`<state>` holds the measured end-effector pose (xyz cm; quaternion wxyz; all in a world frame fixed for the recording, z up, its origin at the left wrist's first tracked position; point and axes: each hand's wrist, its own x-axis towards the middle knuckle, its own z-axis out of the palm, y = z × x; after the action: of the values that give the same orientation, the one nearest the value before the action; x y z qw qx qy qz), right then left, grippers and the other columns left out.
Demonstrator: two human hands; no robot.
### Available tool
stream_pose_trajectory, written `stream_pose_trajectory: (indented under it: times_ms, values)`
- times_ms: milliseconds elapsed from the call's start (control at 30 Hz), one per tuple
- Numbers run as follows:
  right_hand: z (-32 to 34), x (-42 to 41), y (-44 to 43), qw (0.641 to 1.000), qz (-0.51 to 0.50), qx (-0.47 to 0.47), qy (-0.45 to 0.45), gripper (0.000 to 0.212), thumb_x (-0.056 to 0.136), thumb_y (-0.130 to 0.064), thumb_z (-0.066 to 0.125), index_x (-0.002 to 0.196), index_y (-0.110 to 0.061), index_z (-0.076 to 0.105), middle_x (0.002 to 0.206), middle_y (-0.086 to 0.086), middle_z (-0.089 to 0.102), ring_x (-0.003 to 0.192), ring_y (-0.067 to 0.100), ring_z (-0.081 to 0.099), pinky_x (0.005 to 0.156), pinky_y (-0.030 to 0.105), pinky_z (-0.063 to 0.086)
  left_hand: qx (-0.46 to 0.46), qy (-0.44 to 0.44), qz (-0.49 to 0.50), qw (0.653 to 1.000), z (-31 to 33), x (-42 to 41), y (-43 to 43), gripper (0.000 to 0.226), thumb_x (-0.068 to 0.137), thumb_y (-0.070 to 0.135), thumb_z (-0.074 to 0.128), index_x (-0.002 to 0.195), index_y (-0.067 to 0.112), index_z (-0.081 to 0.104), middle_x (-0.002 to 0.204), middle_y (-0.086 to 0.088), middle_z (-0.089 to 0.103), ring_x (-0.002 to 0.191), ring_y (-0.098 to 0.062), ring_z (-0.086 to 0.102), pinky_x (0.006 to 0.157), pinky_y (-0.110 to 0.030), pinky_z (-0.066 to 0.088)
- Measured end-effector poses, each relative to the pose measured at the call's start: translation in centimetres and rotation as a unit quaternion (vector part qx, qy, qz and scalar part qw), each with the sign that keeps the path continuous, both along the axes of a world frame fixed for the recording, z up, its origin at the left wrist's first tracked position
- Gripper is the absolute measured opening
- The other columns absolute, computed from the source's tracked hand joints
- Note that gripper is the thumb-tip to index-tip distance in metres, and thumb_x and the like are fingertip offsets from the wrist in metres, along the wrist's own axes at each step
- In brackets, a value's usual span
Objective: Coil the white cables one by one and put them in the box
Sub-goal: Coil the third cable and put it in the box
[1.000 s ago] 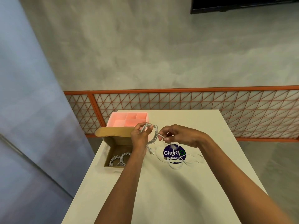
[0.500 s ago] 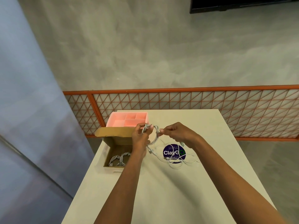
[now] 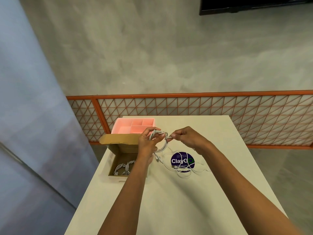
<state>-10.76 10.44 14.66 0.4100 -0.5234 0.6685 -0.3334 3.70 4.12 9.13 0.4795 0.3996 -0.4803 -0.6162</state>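
My left hand (image 3: 147, 143) holds a coiled white cable (image 3: 163, 144) above the table, just right of the open cardboard box (image 3: 118, 150). My right hand (image 3: 185, 137) pinches a strand of that cable at the coil's upper right edge. One plug end dangles below the coil, near the table. Two coiled white cables (image 3: 124, 168) lie inside the box. Loose white cables (image 3: 188, 169) lie tangled on the table to the right, over a round purple sticker (image 3: 181, 160).
A pink divided tray (image 3: 134, 127) stands behind the box at the table's far left. The white table (image 3: 177, 200) ends at an orange lattice railing (image 3: 203, 106). A blue-grey wall runs along the left.
My right hand has moved up and left from above the sticker to the coil's top right edge, drawing the strand in. The left hand has kept holding the coil.
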Motion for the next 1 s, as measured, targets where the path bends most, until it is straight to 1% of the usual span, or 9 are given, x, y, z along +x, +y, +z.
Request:
stream_pose_trajectory:
  times_ms: [200, 300, 400, 500, 567, 633, 733, 800, 1000]
  values:
    - [0.2, 0.5, 0.0, 0.999, -0.007, -0.038, 0.037, 0.025, 0.097, -0.022, 0.052, 0.098, -0.012, 0.075, 0.113, 0.005, 0.068, 0.112, 0.020, 0.056, 0.089, 0.028, 0.038, -0.064, -0.005, 0.033, 0.997, 0.2, -0.5, -0.2, 0.027, 0.071, -0.001, 0.077, 0.086, 0.015, 0.062, 0.085, -0.003, 0.068, 0.081, -0.017, 0.065, 0.062, -0.029, 0.049]
    - [0.9, 0.9, 0.3, 0.993, 0.001, -0.074, 0.094, 0.026, 0.097, -0.023, 0.052, 0.098, -0.010, 0.075, 0.062, -0.010, 0.059, 0.066, 0.011, 0.052, 0.065, 0.021, 0.040, -0.123, -0.038, 0.045, 0.991, 0.6, -1.0, -0.3, 0.029, 0.070, -0.009, 0.075, 0.082, 0.011, 0.059, 0.080, 0.000, 0.064, 0.074, -0.005, 0.064, 0.069, -0.021, 0.052]
    - [1.4, 0.7, 0.5, 0.988, 0.007, -0.103, 0.115, 0.026, 0.097, -0.021, 0.052, 0.098, -0.009, 0.074, 0.039, -0.016, 0.040, 0.051, 0.005, 0.036, 0.054, 0.015, 0.030, -0.145, -0.059, 0.066, 0.985, 1.0, -1.1, -0.4, 0.030, 0.070, -0.007, 0.076, 0.078, 0.015, 0.058, 0.079, 0.002, 0.064, 0.071, 0.001, 0.062, 0.069, -0.018, 0.052]
    - [1.9, 0.8, 0.8, 0.988, 0.028, -0.098, 0.114, 0.026, 0.097, -0.022, 0.051, 0.097, -0.011, 0.074, 0.050, -0.016, 0.052, 0.059, 0.007, 0.044, 0.065, 0.022, 0.037, -0.136, -0.051, 0.076, 0.987, 0.9, -0.9, -0.4, 0.029, 0.070, -0.004, 0.078, 0.078, 0.016, 0.058, 0.077, 0.004, 0.065, 0.071, 0.000, 0.063, 0.068, -0.017, 0.052]
    - [1.8, 0.5, 0.8, 0.990, 0.035, -0.094, 0.102, 0.027, 0.098, -0.024, 0.050, 0.096, -0.016, 0.075, 0.082, -0.001, 0.069, 0.085, 0.020, 0.059, 0.082, 0.034, 0.044, -0.123, -0.034, 0.071, 0.989, 1.0, -0.8, -0.2, 0.027, 0.071, -0.002, 0.078, 0.079, 0.015, 0.059, 0.079, 0.002, 0.066, 0.073, -0.005, 0.063, 0.066, -0.018, 0.052]
    - [1.5, -0.1, 0.8, 0.994, 0.028, -0.088, 0.066, 0.029, 0.099, -0.027, 0.047, 0.094, -0.019, 0.074, 0.105, 0.008, 0.070, 0.106, 0.026, 0.058, 0.093, 0.037, 0.043, -0.102, -0.010, 0.063, 0.993, 1.2, -0.6, 0.0, 0.026, 0.071, -0.001, 0.078, 0.080, 0.014, 0.059, 0.079, -0.001, 0.066, 0.072, -0.007, 0.064, 0.064, -0.021, 0.052]
    - [1.6, -0.9, 1.3, 0.996, 0.019, -0.085, 0.007, 0.033, 0.101, -0.027, 0.042, 0.096, -0.013, 0.071, 0.083, -0.013, 0.057, 0.084, 0.001, 0.048, 0.071, 0.019, 0.035, -0.049, -0.003, 0.033, 0.998, 1.7, -0.2, 0.3, 0.023, 0.075, 0.004, 0.076, 0.083, 0.012, 0.056, 0.081, 0.000, 0.066, 0.063, -0.001, 0.063, 0.051, -0.024, 0.043]
    - [1.4, -1.8, 1.4, 0.996, 0.010, -0.090, -0.014, 0.034, 0.101, -0.030, 0.041, 0.095, -0.014, 0.070, 0.072, -0.011, 0.045, 0.071, 0.003, 0.038, 0.062, 0.018, 0.030, -0.029, -0.023, -0.001, 0.999, 2.1, 0.1, 0.3, 0.024, 0.078, 0.008, 0.075, 0.083, 0.013, 0.052, 0.084, -0.002, 0.065, 0.060, -0.006, 0.058, 0.043, -0.020, 0.033]
    - [0.7, -3.0, 1.1, 0.992, 0.011, -0.096, -0.084, 0.034, 0.101, -0.029, 0.041, 0.088, -0.014, 0.069, 0.066, -0.003, 0.041, 0.070, 0.012, 0.037, 0.065, 0.024, 0.030, -0.026, -0.064, -0.106, 0.992, 2.8, 0.8, 0.2, 0.026, 0.080, 0.015, 0.074, 0.093, 0.015, 0.051, 0.085, -0.002, 0.066, 0.064, -0.013, 0.046, 0.041, -0.020, 0.037]
